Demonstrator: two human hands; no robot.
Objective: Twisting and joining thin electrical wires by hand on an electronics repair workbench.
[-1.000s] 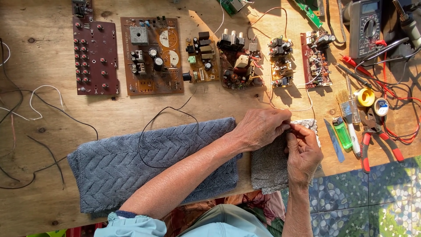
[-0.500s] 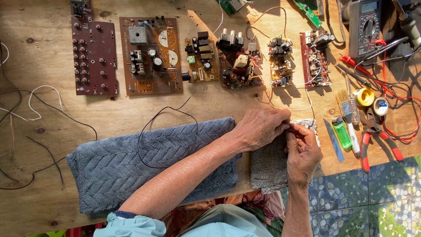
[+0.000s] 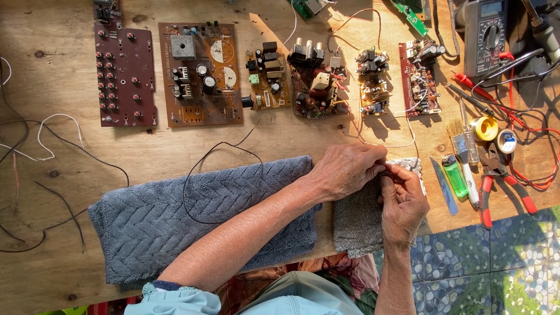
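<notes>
The left hand [image 3: 344, 170] and right hand [image 3: 403, 201] meet fingertip to fingertip over a small grey cloth [image 3: 357, 224] at the near edge of the wooden counter [image 3: 52, 76]. Both are pinched shut on something very small between them – too tiny and too hidden by the fingers to name, though it may be a thin wire end or a little part. Compared with the pictures from a moment ago almost nothing has shifted: the hands sit in the same spot, the same close pinch, so the fine fingerwork is simply going on without a visible result yet.

The left forearm lies across a larger blue-grey towel [image 3: 175, 221], with a loop of black wire [image 3: 195, 175] resting on it. Behind the hands stands a row of circuit boards – a dark red button board [image 3: 124, 70], a brown board [image 3: 201, 73] and several smaller ones. To the right, well clear of the hands, lie a green lighter [image 3: 455, 175], a small brush [image 3: 461, 140], red-handled pliers [image 3: 496, 181], a roll of yellow tape [image 3: 485, 128] and a multimeter [image 3: 487, 32]
</notes>
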